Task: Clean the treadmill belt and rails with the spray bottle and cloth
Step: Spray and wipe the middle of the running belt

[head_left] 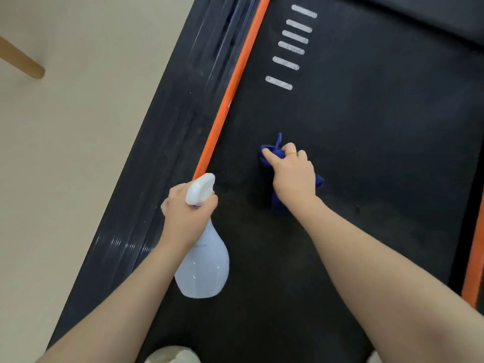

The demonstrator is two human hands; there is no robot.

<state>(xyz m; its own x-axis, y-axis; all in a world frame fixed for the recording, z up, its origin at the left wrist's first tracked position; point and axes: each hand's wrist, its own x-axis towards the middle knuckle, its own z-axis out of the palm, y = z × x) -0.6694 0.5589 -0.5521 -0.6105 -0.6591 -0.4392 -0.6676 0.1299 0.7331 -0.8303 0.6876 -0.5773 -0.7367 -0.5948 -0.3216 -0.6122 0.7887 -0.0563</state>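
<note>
The black treadmill belt (366,121) fills the middle and right of the view. An orange strip (233,74) and a dark ribbed side rail (183,106) run along its left edge. My left hand (187,210) grips the neck of a pale translucent spray bottle (203,268), whose white head points up the belt near the orange strip. My right hand (292,174), with a ring on one finger, holds a bunched blue cloth (272,153) down on the belt. Most of the cloth is hidden under the hand.
Several white dashes (279,83) mark the belt further up. A second orange strip (475,268) shows at the right edge. Pale floor (78,153) lies to the left, with a wooden furniture leg (23,60) at the upper left.
</note>
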